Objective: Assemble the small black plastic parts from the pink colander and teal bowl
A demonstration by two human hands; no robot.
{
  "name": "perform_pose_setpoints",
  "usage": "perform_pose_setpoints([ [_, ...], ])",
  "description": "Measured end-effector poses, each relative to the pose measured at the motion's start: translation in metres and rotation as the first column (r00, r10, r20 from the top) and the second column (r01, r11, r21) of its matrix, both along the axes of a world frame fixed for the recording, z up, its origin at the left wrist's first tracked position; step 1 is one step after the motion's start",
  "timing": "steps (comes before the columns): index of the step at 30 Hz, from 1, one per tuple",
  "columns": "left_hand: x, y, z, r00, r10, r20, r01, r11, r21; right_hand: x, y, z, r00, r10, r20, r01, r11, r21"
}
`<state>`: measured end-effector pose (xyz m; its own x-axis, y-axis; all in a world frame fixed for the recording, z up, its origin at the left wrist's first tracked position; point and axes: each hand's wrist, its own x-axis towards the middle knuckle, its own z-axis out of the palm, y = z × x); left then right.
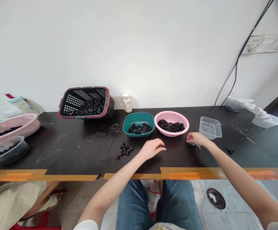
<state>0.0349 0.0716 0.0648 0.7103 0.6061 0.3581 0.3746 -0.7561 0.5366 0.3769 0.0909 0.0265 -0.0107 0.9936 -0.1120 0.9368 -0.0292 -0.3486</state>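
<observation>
My left hand [152, 149] rests low over the dark tabletop [69, 153], its fingertips pinching a small black piece [163, 146]. To its left lies a loose cluster of black rubber-like studs [124, 150]. My right hand [195, 139] sits just right of the pink plastic colander [171, 134], and its fingers are close to the rim. A small tangle of grey-blue strands [195, 145] lies beneath that hand. Black rings fill the colander and the teal bowl [135, 117].
A black perforated basket [83, 88] with a red rim holds dark pieces at the back. A clear plastic tub [210, 127] stands right of my right hand. Pink and clear tubs [11, 123] sit at far left, near a seated person's leg [50, 198]. Orange tape lines the table's front edge.
</observation>
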Motion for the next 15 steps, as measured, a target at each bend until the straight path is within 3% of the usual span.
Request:
perform_pose_setpoints([
  [5,0.008,0.008,-0.035,0.987,0.130,0.092,-0.115,0.981,-0.154,0.002,-0.004,0.002,1.000,0.003,-0.019,-0.003,1.000,0.003],
  [11,0.003,0.019,-0.048,0.944,0.258,0.205,-0.186,0.931,-0.313,-0.003,-0.023,0.010,0.998,-0.031,-0.054,0.036,0.995,0.095],
  [13,0.002,0.021,-0.053,0.923,0.273,0.270,-0.153,0.907,-0.392,-0.016,-0.032,0.017,0.984,-0.055,-0.167,0.076,0.989,0.124],
  [15,0.003,0.023,-0.058,0.887,0.290,0.358,-0.089,0.870,-0.485,-0.039,-0.039,0.024,0.922,-0.021,-0.386,0.056,0.995,0.079],
])
